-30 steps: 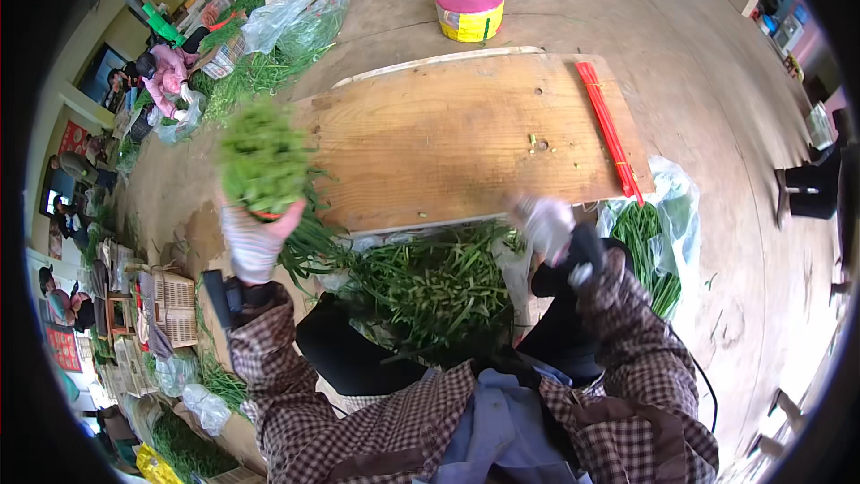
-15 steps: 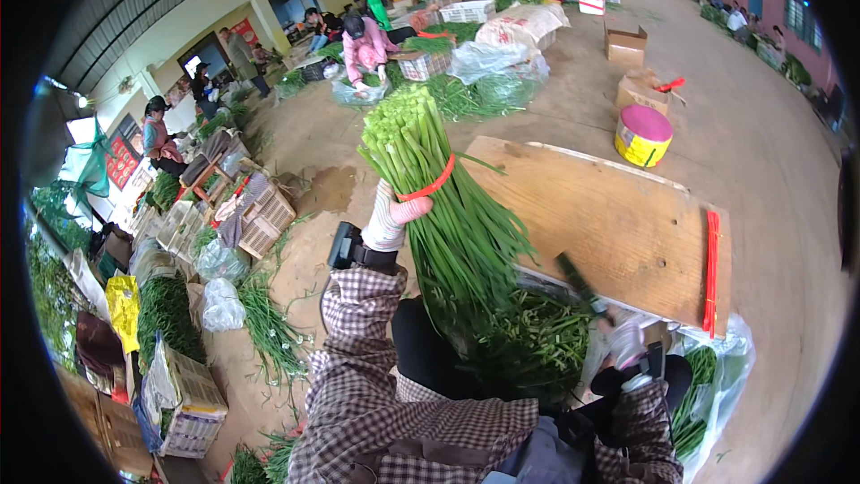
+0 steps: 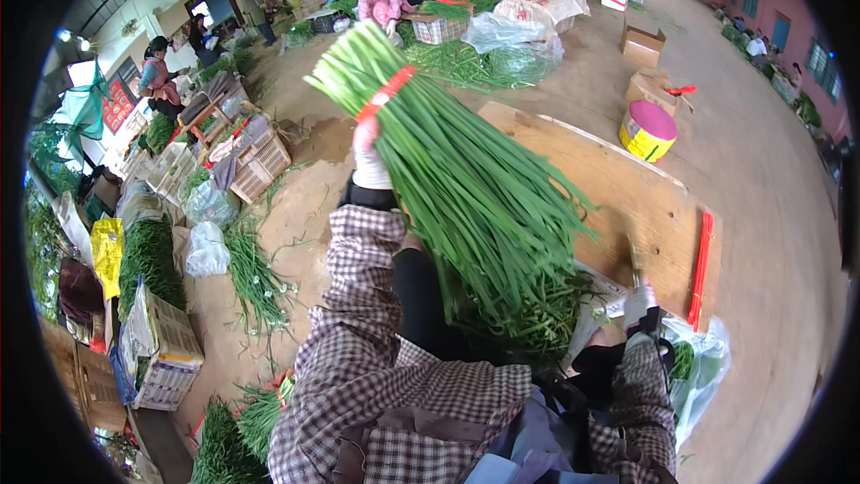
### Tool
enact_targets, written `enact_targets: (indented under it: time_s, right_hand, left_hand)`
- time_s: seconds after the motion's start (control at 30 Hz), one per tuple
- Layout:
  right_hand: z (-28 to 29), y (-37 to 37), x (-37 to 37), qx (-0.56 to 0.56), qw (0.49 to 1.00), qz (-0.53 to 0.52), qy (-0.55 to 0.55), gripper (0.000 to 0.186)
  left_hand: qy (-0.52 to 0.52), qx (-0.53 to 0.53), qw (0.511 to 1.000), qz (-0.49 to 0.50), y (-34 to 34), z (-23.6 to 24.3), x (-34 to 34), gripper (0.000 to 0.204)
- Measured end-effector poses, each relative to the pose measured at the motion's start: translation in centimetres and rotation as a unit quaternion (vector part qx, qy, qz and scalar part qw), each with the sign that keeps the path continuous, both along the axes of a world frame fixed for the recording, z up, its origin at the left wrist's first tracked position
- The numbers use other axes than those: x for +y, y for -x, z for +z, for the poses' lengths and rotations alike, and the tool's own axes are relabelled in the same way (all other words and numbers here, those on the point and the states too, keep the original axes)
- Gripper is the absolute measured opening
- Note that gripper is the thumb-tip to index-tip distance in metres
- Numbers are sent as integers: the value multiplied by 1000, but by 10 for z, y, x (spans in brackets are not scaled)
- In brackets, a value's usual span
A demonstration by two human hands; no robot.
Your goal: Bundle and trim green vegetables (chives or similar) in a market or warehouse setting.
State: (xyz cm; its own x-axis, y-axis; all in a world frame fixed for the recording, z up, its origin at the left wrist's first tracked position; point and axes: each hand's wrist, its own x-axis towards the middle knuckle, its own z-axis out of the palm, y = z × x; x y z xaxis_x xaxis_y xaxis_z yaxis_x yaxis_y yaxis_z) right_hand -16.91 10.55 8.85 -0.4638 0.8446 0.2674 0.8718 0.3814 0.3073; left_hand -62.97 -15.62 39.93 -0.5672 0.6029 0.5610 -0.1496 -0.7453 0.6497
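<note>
My left hand [image 3: 368, 159], in a whitish glove, is closed around a thick bunch of garlic chives [image 3: 466, 170]. A red band [image 3: 387, 94] ties the bunch near its pale cut ends. The bunch tilts, with its long green leaves fanning down to the right, partly over the wooden board [image 3: 546, 139]. Gloved too, my right hand [image 3: 640, 303] grips a knife [image 3: 634, 255] at the board's near edge. Motion blurs its blade. Loose greens [image 3: 537, 332] lie in a heap below the bunch, between my knees.
Red ties [image 3: 701, 269] lie along the board's right edge. A pink-topped yellow roll [image 3: 648, 130] and cardboard boxes [image 3: 642, 43] stand beyond it. Crates [image 3: 262, 164] and greens line the left side. A person in pink [image 3: 383, 2] bends over greens ahead.
The bunch has tipped further, its cut ends moving up and left and its leaves spreading right. The right hand has moved up, swinging the knife's blade more upright. The view has shifted slightly.
</note>
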Motion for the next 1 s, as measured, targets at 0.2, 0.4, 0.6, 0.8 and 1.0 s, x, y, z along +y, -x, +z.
enact_targets:
  time_s: [0.2, 0.4, 0.6, 0.8, 1.0]
  right_hand:
    - [60, 15, -11, 483, 829, 136, 245, 40]
    - [40, -8, 64, 153, 979, 84, 102, 51]
    - [121, 89, 69, 28, 985, 50, 160, 55]
    - [336, 251, -85, 309, 687, 657, 38, 93]
    - [356, 324, -231, 213, 529, 673, 471, 128]
  left_hand:
    - [-41, -82, 995, 46, 26, 3, -25, 73]
    - [-108, -66, 973, 193, 29, 12, -53, 58]
    - [-170, -37, 946, 273, 7, 1, -92, 55]
    - [-164, -104, 973, 124, -49, -14, -103, 56]
    - [-218, -114, 969, 13, -94, -5, -151, 68]
